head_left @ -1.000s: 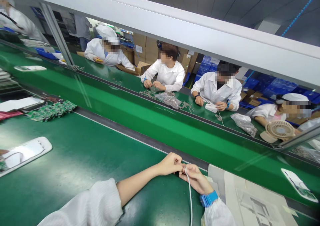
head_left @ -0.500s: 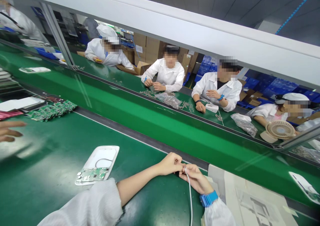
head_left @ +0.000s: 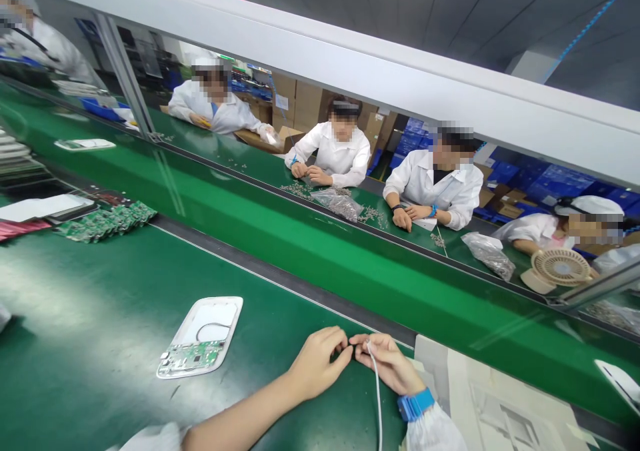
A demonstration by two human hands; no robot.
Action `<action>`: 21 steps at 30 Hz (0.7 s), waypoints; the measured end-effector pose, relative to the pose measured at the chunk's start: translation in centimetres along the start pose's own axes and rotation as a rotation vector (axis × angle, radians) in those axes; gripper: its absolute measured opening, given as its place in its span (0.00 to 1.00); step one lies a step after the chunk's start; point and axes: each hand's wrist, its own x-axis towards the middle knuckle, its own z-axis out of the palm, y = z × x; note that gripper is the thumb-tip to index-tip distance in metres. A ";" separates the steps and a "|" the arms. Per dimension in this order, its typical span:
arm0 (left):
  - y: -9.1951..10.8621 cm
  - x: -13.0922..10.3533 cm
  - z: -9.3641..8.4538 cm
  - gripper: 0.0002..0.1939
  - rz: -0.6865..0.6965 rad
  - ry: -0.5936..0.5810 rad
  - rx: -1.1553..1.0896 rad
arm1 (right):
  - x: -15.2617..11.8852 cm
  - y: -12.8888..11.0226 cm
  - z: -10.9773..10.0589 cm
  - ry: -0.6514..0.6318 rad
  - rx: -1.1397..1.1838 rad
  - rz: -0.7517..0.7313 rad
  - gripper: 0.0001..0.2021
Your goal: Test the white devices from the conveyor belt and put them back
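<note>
My right hand point(head_left: 390, 366), with a blue wrist strap point(head_left: 416, 405), is closed on a white cable point(head_left: 378, 398) close to its end. The cable hangs down from the fingers past the lower edge of the view. Just left of it, my left hand point(head_left: 320, 361) is curled, thumb and fingertips drawn together by the right fingertips; whatever they pinch is too small to make out. On the green table to the left lies a white device shell point(head_left: 231, 318) with a green circuit board point(head_left: 196, 356) and a thin wire in it.
A stack of green circuit boards point(head_left: 107, 221) lies at the left. Flat pale fixtures point(head_left: 480, 378) sit right of my hands. Beyond runs a green conveyor belt point(head_left: 300, 251) carrying white shells point(head_left: 85, 144). Several co-workers in white sit across it, near bags of small metal parts point(head_left: 343, 204).
My left hand has drawn back a little left and down from the right fingertips. The right hand keeps the cable. Another person's hand at the left edge has withdrawn.
</note>
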 end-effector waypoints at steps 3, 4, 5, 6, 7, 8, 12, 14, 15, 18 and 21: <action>-0.5 -3.4 -1.4 0.07 0.035 0.053 0.149 | 0.1 0.0 -0.1 0.002 -0.001 -0.011 0.05; -1.0 -4.7 -2.1 0.07 0.046 0.084 0.196 | 0.1 0.0 -0.1 0.002 -0.002 -0.012 0.05; -1.5 -6.0 -3.0 0.08 0.050 0.128 0.250 | 0.1 0.0 -0.1 0.003 -0.003 -0.011 0.05; -2.1 -7.3 -4.0 0.11 0.044 0.200 0.314 | 0.1 0.1 -0.1 0.004 -0.003 -0.012 0.05; -2.7 -8.6 -5.1 0.13 0.031 0.288 0.385 | 0.1 0.1 -0.1 0.002 -0.002 -0.012 0.05; -3.4 -9.8 -6.3 0.16 0.001 0.367 0.455 | 0.1 0.1 -0.1 -0.001 -0.001 -0.012 0.05; -5.7 -13.7 -10.7 0.22 -0.152 0.557 0.734 | 0.1 0.0 0.0 -0.005 -0.012 -0.003 0.05; -6.6 -14.9 -12.1 0.26 -0.187 0.467 0.824 | 0.0 0.0 0.0 0.002 -0.025 -0.001 0.05; -7.0 -15.4 -12.6 0.28 -0.192 0.384 0.848 | 0.0 0.0 0.0 0.006 -0.032 -0.002 0.05; -7.4 -16.5 -13.1 0.32 -0.206 0.177 0.866 | -0.1 0.2 -0.1 0.023 -0.044 -0.002 0.05; -6.6 -17.7 -12.9 0.36 -0.204 0.116 0.870 | -0.2 0.3 -0.1 0.037 -0.042 0.010 0.05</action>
